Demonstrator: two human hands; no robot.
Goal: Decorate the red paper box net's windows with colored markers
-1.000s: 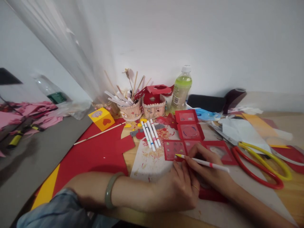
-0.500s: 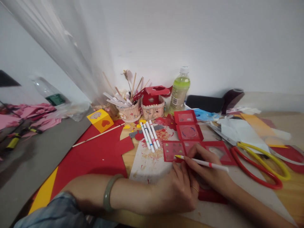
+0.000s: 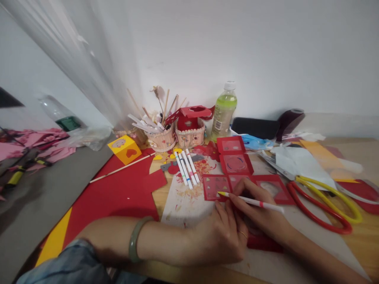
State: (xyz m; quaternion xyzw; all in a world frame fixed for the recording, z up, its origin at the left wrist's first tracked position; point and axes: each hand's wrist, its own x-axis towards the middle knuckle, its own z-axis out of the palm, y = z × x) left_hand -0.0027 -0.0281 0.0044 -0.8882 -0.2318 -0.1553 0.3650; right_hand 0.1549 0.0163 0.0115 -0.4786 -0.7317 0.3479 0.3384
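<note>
Pink scraps [image 3: 44,140] at 9 o'clock from view centre, beside a clear bottle [image 3: 63,116] tilted over. Yellow box [image 3: 126,150], also 9 o'clock, on or against the red sheet [image 3: 118,193], which spreads to 8 o'clock; thin stick [image 3: 122,167] lies across the sheet. Stick-filled basket [image 3: 161,140] adjoins a second basket [image 3: 191,138] on its 3 o'clock side. Capped markers [image 3: 188,169], side by side, at 6 o'clock.

Left hand [image 3: 219,236] at 5 o'clock: fingers curled, close together, tips by the near edge of the windowed red piece [image 3: 236,163]; cannot tell whether they clamp it. Green-drink bottle [image 3: 225,112] upright, 2 o'clock. Windowed red piece at 4 o'clock, several joined panels, partly hidden by both hands.

Right hand [image 3: 260,209], 4 o'clock: thumb and forefinger clamped on the yellow-tipped marker [image 3: 251,201]; tip points to 9 o'clock, at the panel with small triangles. Contact of tip with panel: cannot tell. Scissors [image 3: 319,227] between 3 and 4 o'clock, red and yellow handles, blades toward 10 o'clock.
</note>
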